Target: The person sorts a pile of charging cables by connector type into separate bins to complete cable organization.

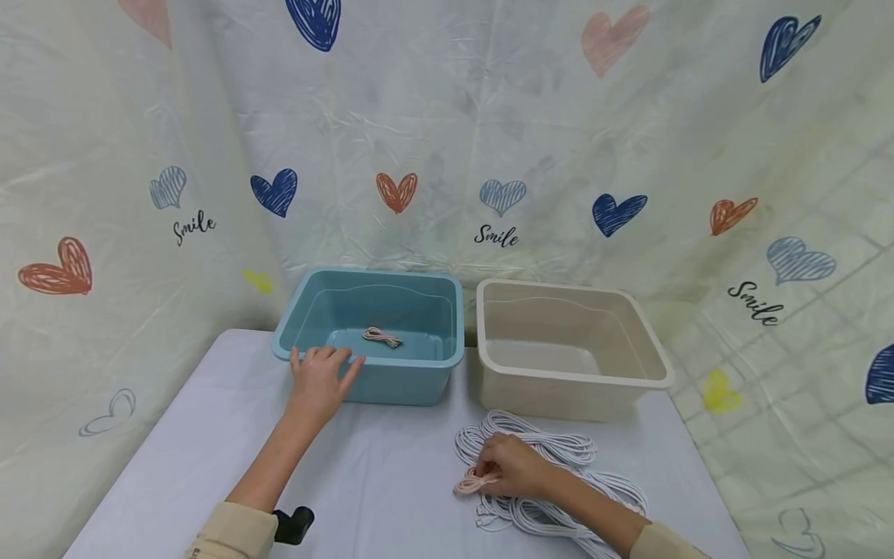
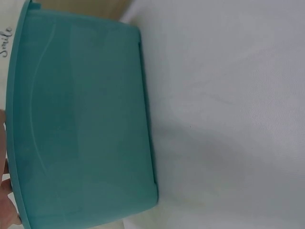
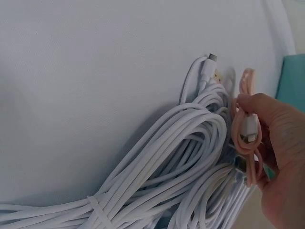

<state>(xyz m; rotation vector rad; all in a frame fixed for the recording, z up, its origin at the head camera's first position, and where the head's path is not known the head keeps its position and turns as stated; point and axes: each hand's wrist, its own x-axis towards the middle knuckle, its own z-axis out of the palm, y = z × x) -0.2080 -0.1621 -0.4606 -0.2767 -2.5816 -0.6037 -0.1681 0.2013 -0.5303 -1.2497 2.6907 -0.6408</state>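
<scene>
My right hand (image 1: 518, 467) pinches a coiled pink charging cable (image 3: 246, 138) between thumb and fingers; its white plug faces the right wrist camera. The coil is held just over the near-left part of several bundled white cables (image 1: 552, 446), one of which shows a plug end in the right wrist view. At the near rim of the blue-green bin (image 1: 408, 386), my left hand (image 1: 317, 384) has its fingers spread, fingertips right at the edge. Inside that bin lies another small pink cable bundle (image 1: 382, 337).
A beige bin (image 1: 559, 396) stands right of the blue-green one, a narrow gap between them. Both sit on a white-covered table (image 1: 391, 481), against a hanging sheet (image 1: 433, 116) printed with hearts. A black wrist strap (image 1: 293, 526) is on my left forearm.
</scene>
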